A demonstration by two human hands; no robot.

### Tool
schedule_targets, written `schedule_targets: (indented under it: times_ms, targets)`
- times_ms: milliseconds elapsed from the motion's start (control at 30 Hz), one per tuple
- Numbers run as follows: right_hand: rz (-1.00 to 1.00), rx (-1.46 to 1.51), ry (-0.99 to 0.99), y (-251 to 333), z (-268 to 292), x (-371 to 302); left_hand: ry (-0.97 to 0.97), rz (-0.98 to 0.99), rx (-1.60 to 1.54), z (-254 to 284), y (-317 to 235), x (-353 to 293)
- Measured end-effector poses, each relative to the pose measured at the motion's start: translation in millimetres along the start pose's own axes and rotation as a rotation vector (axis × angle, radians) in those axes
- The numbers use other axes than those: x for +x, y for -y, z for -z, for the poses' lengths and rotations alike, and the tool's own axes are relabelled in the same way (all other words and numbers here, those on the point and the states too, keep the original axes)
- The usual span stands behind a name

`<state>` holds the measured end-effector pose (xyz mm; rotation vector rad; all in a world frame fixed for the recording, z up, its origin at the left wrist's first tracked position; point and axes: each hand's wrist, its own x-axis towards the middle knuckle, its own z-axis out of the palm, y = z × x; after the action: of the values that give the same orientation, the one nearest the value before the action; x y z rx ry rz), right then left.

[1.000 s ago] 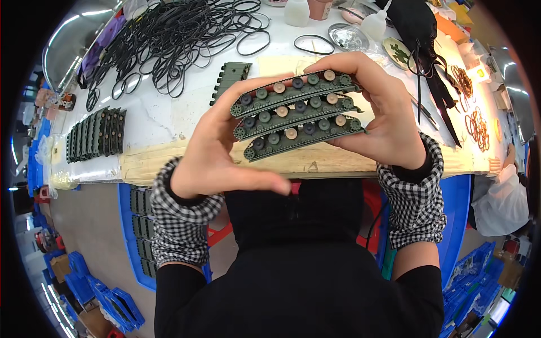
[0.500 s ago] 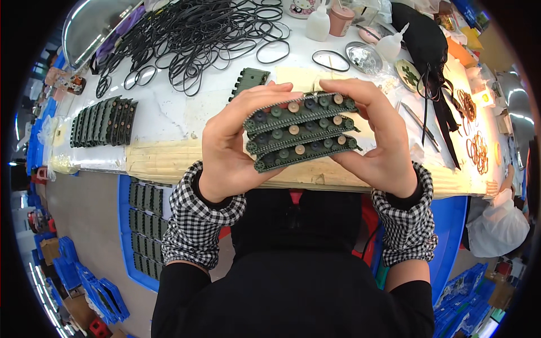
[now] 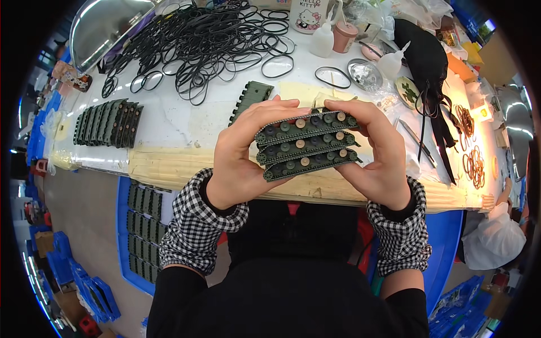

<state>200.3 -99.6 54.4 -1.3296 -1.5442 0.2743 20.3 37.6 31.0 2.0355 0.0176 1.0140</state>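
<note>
At left, a row of green tank-track assemblies point(image 3: 107, 124) sits packed side by side, probably to save room. The left hand point(image 3: 232, 155) wraps one end of three stacked tank-track assemblies point(image 3: 307, 143) above the table's front edge; the right hand point(image 3: 383, 152) pinches the other end between fingers and thumb, likely keeping the layers aligned. The white table point(image 3: 180, 132) has yellowed front covering; a blue tray point(image 3: 122, 242) lies below left, a pale-clothed co-worker point(image 3: 493, 242) far right.

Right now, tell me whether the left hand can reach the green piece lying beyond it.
Probably not without letting go: the left hand is helping grip the three stacked green pieces. Otherwise, the green piece beyond it looks close and unblocked.
</note>
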Motion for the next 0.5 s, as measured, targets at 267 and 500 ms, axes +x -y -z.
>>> schedule_targets:
  times_ms: [267,500]
  targets:
    - [0.035,-0.293,-0.147,5.6,44.5,11.3,-0.109,0.098,0.069,17.2,0.2,2.1]
    - [-0.022,-0.561,-0.189,-28.3,33.7,16.6,-0.213,0.388,-0.207,-7.3,-4.4,5.7]
